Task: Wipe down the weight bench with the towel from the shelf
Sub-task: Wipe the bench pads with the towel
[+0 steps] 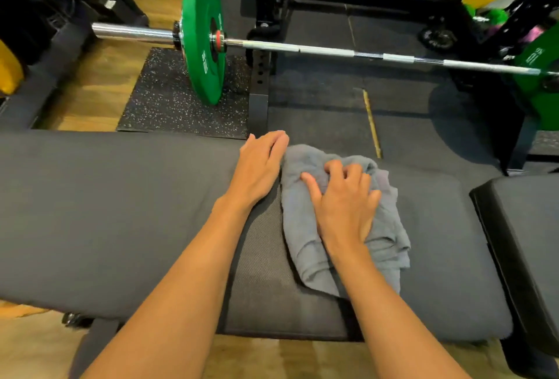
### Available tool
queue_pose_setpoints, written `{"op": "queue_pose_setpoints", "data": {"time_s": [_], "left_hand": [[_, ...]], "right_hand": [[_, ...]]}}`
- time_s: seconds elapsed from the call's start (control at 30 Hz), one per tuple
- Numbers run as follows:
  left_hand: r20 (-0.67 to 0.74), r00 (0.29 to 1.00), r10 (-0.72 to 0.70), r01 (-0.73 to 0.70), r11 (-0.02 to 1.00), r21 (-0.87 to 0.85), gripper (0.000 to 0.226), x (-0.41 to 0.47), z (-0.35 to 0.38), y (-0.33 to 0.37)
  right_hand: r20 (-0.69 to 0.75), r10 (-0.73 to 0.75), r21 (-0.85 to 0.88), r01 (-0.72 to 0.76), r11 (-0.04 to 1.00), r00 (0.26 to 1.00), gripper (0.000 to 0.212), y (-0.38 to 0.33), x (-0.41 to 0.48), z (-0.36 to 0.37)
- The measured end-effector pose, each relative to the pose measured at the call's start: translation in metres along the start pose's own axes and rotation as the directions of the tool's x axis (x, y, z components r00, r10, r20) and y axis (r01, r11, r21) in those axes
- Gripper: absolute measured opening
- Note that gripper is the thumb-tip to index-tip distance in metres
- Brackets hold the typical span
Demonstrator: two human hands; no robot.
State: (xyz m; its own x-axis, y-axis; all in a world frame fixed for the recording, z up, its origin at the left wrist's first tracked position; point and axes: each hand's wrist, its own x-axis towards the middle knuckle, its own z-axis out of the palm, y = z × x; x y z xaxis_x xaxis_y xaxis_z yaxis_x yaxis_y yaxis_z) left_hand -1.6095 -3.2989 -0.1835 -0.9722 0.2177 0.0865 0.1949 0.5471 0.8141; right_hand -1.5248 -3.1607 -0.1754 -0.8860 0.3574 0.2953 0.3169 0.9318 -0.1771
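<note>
We had the grey towel (302,224) bunched on the middle of the weight bench (121,212). It was soft, light and floppy, likely to fold over itself on that pad, so the thick crumpled centre looked the best hold. Our right hand (344,200) sat on top, fingers (341,169) curled into the cloth and gripping a bunch, while our left hand (260,166) lay flat, fingers straight, on the pad just beside the towel's edge.

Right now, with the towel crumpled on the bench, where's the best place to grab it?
Probably the raised folds in the middle of the towel, from above, where the right hand curls into them. Its flat edges lie thin on the bench and give little to pinch.
</note>
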Motion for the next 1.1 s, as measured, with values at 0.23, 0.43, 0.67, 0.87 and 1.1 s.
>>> {"op": "queue_pose_setpoints", "data": {"time_s": [0.23,0.43,0.67,0.87,1.1], "left_hand": [[0.063,0.993,-0.102,0.100,0.995,0.027,0.058,0.003,-0.005,0.003],[0.131,0.989,-0.069,0.065,0.997,0.037,0.045,-0.005,-0.021,0.015],[0.010,0.996,0.088,-0.089,0.978,0.188,0.035,-0.006,-0.053,-0.025],[-0.059,0.997,0.057,-0.049,0.989,0.137,0.062,0.003,-0.044,-0.040],[-0.092,0.993,-0.069,0.076,0.995,0.071,0.053,-0.008,-0.052,-0.030]], "right_hand": [[0.198,-0.078,0.030,0.073,0.997,0.977,0.050,-0.029,0.078,0.018],[0.085,-0.108,0.046,0.105,0.993,0.991,0.040,-0.011,-0.071,-0.031],[0.088,-0.174,0.012,0.174,0.985,0.981,0.033,-0.024,-0.115,-0.039],[0.043,-0.113,0.057,0.110,0.992,0.993,0.036,-0.076,0.033,0.028],[0.159,-0.205,0.113,0.189,0.975,0.966,0.042,-0.080,0.040,0.019]]}}
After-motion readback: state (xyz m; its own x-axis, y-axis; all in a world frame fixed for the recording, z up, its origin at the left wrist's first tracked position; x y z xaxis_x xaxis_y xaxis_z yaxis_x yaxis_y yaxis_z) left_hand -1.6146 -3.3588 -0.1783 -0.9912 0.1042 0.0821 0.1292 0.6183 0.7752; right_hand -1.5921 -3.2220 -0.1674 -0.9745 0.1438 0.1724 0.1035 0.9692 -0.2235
